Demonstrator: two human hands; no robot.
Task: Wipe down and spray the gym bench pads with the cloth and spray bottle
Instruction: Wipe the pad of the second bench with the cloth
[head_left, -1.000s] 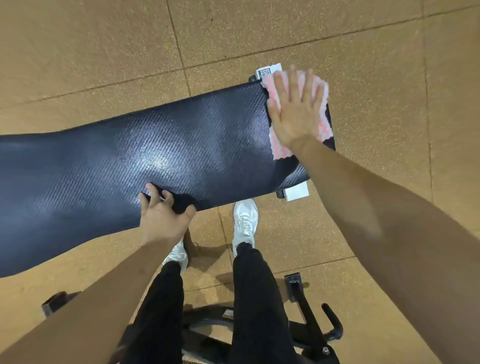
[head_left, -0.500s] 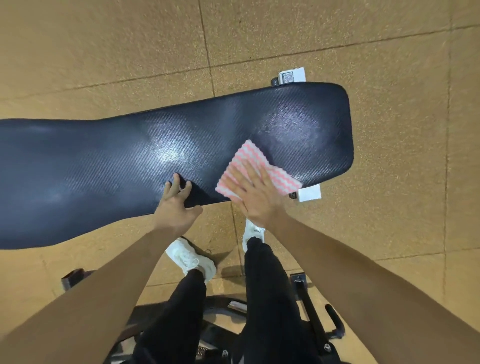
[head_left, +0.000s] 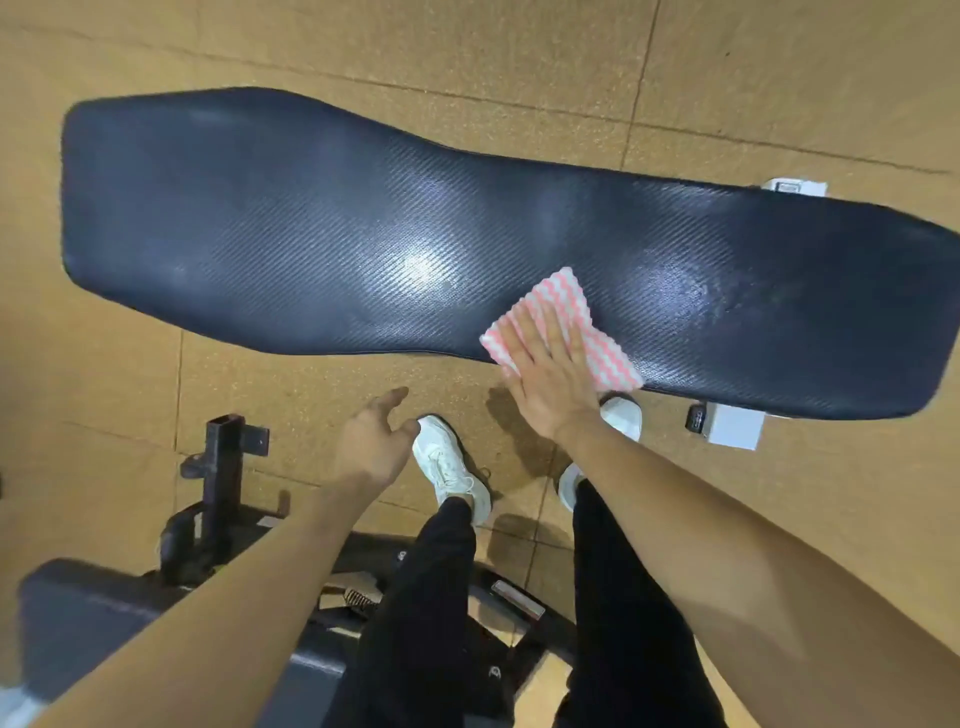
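A long dark blue bench pad (head_left: 311, 234) lies across the view, with shiny damp patches on its textured surface. A pink-and-white striped cloth (head_left: 550, 306) rests on the pad's near edge. My right hand (head_left: 550, 384) presses flat on the cloth, fingers spread. My left hand (head_left: 371, 447) hovers off the pad over the floor, fingers loosely apart and holding nothing. No spray bottle is in view.
My legs in black trousers and white shoes (head_left: 452, 467) stand just before the pad. A black machine frame with an upright post (head_left: 223, 467) and a dark pad (head_left: 93, 613) sits at the lower left. White bench feet (head_left: 735, 426) show under the pad's right end. Tan floor tiles surround everything.
My left hand has let go of the pad's near edge and pulled back over the floor. My right hand keeps the cloth at the near edge. The view has shifted, showing the pad's left end.
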